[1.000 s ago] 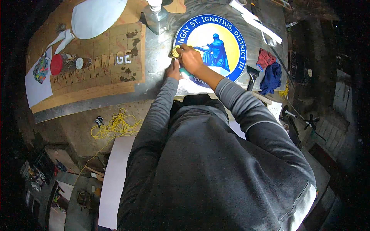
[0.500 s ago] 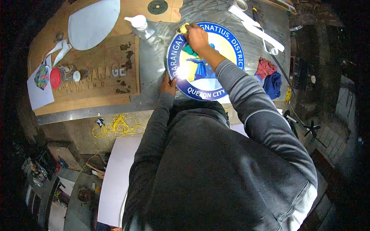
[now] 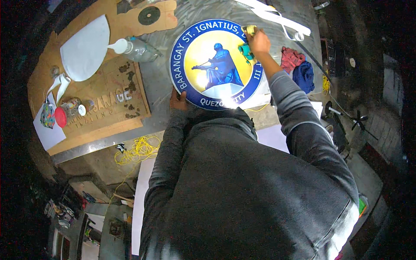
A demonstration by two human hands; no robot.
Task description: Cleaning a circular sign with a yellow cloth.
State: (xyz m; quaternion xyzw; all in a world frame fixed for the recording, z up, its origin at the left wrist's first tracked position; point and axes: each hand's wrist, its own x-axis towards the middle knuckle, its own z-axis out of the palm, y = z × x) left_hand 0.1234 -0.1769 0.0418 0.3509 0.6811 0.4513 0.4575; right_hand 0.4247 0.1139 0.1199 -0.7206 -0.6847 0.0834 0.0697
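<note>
A round sign (image 3: 251, 84) with a blue lettered rim and a seated blue figure on yellow lies face up at the table's near edge. My left hand (image 3: 178, 101) grips its lower left edge, thumb over the rim. At the sign's upper right edge, my right hand (image 3: 260, 42) is closed on a bunched yellow-and-green piece, which looks like a rag (image 3: 245, 50). Part of this piece is hidden by my fingers. Bright light glares off the sign's face.
Left of the sign stands a clear pump bottle (image 3: 142, 50). A lettered brown board (image 3: 110, 97) bears a red-lidded jar (image 3: 61, 117). White strips (image 3: 277, 19) lie at the far right, with red and blue cloths (image 3: 303, 76) nearer. Yellow cord (image 3: 141, 150) coils below the table's edge.
My right hand has swept the yellow-and-green rag rightward from the sign's upper left to its upper right. My left hand still holds the lower left edge. The view has shifted.
</note>
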